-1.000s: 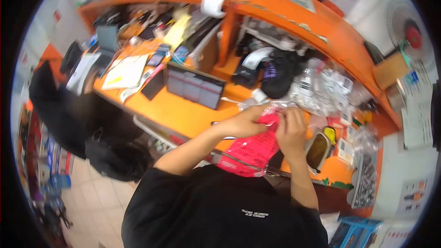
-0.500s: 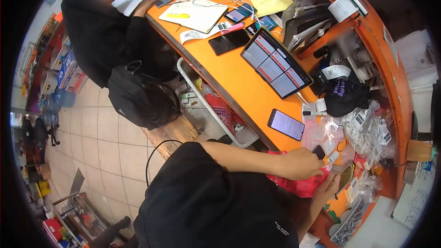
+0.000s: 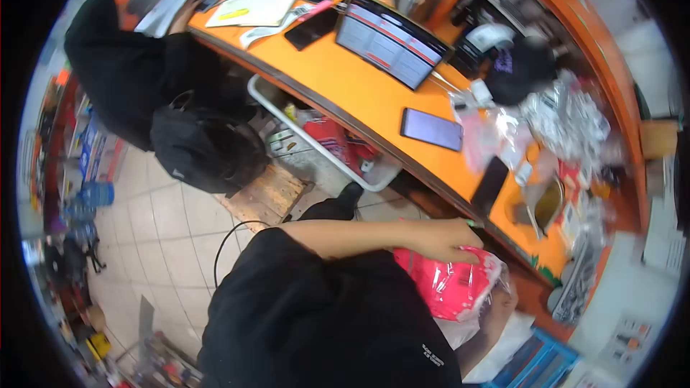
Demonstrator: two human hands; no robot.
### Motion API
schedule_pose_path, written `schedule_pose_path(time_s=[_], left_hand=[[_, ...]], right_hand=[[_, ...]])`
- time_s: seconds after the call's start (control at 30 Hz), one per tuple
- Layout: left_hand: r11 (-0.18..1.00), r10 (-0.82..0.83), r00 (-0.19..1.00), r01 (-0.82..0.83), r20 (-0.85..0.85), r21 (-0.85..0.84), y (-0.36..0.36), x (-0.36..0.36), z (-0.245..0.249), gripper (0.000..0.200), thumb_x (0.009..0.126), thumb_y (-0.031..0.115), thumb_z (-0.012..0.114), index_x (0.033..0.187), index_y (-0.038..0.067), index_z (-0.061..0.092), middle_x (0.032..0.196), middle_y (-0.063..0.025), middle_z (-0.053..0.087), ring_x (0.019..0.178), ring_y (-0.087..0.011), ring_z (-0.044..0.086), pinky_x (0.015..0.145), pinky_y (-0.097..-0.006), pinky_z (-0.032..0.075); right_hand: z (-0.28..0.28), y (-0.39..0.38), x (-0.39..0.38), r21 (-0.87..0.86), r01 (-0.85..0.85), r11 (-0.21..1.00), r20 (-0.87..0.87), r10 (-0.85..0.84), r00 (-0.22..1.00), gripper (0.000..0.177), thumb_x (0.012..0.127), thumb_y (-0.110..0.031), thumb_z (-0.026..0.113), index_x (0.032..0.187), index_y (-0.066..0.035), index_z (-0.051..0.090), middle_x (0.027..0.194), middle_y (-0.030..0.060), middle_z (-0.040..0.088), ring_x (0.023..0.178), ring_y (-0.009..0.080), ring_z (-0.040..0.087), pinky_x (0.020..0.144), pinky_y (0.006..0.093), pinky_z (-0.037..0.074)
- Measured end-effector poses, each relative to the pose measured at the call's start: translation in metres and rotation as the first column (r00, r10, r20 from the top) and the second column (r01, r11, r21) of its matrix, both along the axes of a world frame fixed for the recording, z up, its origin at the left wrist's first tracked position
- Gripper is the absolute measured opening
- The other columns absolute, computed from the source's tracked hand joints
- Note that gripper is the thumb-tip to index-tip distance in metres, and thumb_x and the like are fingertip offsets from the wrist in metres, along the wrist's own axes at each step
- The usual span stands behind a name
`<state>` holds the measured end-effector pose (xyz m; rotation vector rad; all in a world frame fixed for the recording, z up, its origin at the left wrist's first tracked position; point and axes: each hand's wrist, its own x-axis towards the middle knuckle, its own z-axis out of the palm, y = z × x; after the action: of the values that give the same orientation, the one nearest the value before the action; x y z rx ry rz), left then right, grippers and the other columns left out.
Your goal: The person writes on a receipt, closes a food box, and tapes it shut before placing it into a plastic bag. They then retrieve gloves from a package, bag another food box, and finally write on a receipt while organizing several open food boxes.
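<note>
A bright pink package in clear plastic [image 3: 447, 289] is held close to my body, just off the desk's front edge. My left hand [image 3: 449, 241] lies over its upper side with fingers curled on it. At the package's right end, my right hand [image 3: 505, 300] grips the clear, white-dotted plastic, and part of that hand is hidden behind it. What is inside the pink package cannot be made out. On the desk edge beyond my left hand lies a black phone [image 3: 490, 185]. An olive pouch-like thing with a pale rim [image 3: 548, 205] sits to its right.
The orange desk [image 3: 359, 108] holds a lit tablet [image 3: 392, 39], a lit phone [image 3: 431, 129], an open notebook [image 3: 255, 3] and crumpled clear plastic [image 3: 571, 118]. A person in black [image 3: 136, 65] sits at the left. Below my hands is a blue crate [image 3: 535, 363].
The pink package has come off the desk toward my body, with both hands on it. My right hand has left the olive thing's side. The view has shifted, and the black phone shows fully.
</note>
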<state>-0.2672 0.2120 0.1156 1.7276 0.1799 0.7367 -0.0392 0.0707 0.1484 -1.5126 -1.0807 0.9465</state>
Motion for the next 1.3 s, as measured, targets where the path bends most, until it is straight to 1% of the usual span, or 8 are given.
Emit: schedule_pose_path(time_s=[0.03,0.23,0.37,0.67,0.9,1.03,1.1,1.3], left_hand=[[0.997,-0.073,0.997,0.073,0.017,-0.003,-0.001,0.003,-0.006,0.029,0.090,0.022,0.057,0.076,-0.002,0.051,0.063,-0.0187,0.051,0.058,-0.0270,0.055,0.055,-0.0397,0.040],[0.999,0.049,0.994,-0.051,-0.101,-0.016,-0.017,0.009,0.005,0.023,0.090,0.022,0.056,0.087,-0.001,0.058,0.074,-0.0211,0.058,0.064,-0.0337,0.056,0.060,-0.0383,0.044],[0.972,0.040,0.988,-0.004,-0.149,0.235,-0.031,0.024,0.020,0.023,0.088,0.021,0.056,0.083,-0.001,0.054,0.070,-0.0207,0.053,0.066,-0.0390,0.054,0.058,-0.0409,0.042],[0.900,0.042,0.983,0.039,-0.177,0.434,-0.028,0.049,0.042,0.024,0.073,0.014,0.048,0.092,-0.001,0.051,0.083,-0.0188,0.049,0.078,-0.0391,0.051,0.067,-0.0450,0.041],[0.872,-0.157,0.986,0.168,-0.061,0.460,0.020,0.101,0.052,0.026,0.065,0.015,0.047,0.085,0.000,0.054,0.080,-0.0139,0.049,0.075,-0.0319,0.048,0.067,-0.0397,0.035],[0.816,-0.118,0.993,0.110,-0.023,0.568,0.050,0.124,0.078,0.026,0.063,0.016,0.050,0.085,0.004,0.057,0.081,-0.0096,0.051,0.079,-0.0293,0.049,0.070,-0.0384,0.034],[0.812,-0.069,0.998,0.063,-0.012,0.580,0.063,0.132,0.085,0.028,0.062,0.015,0.051,0.086,0.004,0.058,0.083,-0.0105,0.051,0.079,-0.0295,0.049,0.070,-0.0382,0.034],[0.818,0.014,0.976,0.114,-0.217,0.564,0.107,0.151,0.116,0.091,0.058,0.049,0.081,0.127,0.004,0.045,0.108,-0.0171,0.057,0.108,-0.0374,0.052,0.094,-0.0428,0.041]], right_hand=[[0.008,-0.010,0.000,-0.137,-0.185,0.973,-0.068,0.177,0.982,0.020,0.092,-0.024,0.059,0.091,-0.005,0.053,0.074,-0.0044,0.051,0.057,0.0023,0.041,0.048,0.0193,0.032],[0.042,-0.027,0.003,0.443,0.605,0.662,0.175,-0.726,0.666,0.008,0.090,-0.010,0.059,0.086,-0.003,0.061,0.072,-0.0011,0.054,0.061,0.0053,0.048,0.052,0.0198,0.038],[0.054,-0.054,-0.037,0.229,0.006,0.973,0.278,-0.071,0.958,0.013,0.087,-0.001,0.056,0.099,0.003,0.061,0.090,0.0075,0.061,0.076,0.0131,0.061,0.061,0.0222,0.045],[0.053,-0.047,-0.015,0.126,0.097,0.987,0.522,-0.149,0.840,0.030,0.071,-0.009,0.068,0.099,0.001,0.062,0.093,0.0147,0.061,0.088,0.0320,0.053,0.077,0.0380,0.044],[0.056,-0.005,0.011,0.368,0.083,0.926,0.620,-0.311,0.720,0.031,0.066,-0.005,0.069,0.096,-0.001,0.064,0.091,0.0112,0.059,0.083,0.0262,0.053,0.070,0.0322,0.042],[0.062,0.015,0.025,0.067,0.120,0.991,0.386,-0.136,0.912,0.019,0.068,-0.004,0.069,0.086,0.002,0.064,0.089,0.0147,0.059,0.084,0.0283,0.054,0.074,0.0333,0.044],[0.052,0.031,0.039,0.222,0.025,0.975,0.520,-0.140,0.843,0.014,0.070,-0.002,0.068,0.083,0.003,0.063,0.088,0.0140,0.058,0.083,0.0245,0.055,0.073,0.0310,0.043],[0.077,0.058,0.072,0.332,0.309,0.891,-0.072,-0.302,0.951,0.010,0.084,-0.003,0.063,0.087,0.006,0.066,0.086,0.0044,0.061,0.079,0.0081,0.055,0.066,0.0209,0.041]])
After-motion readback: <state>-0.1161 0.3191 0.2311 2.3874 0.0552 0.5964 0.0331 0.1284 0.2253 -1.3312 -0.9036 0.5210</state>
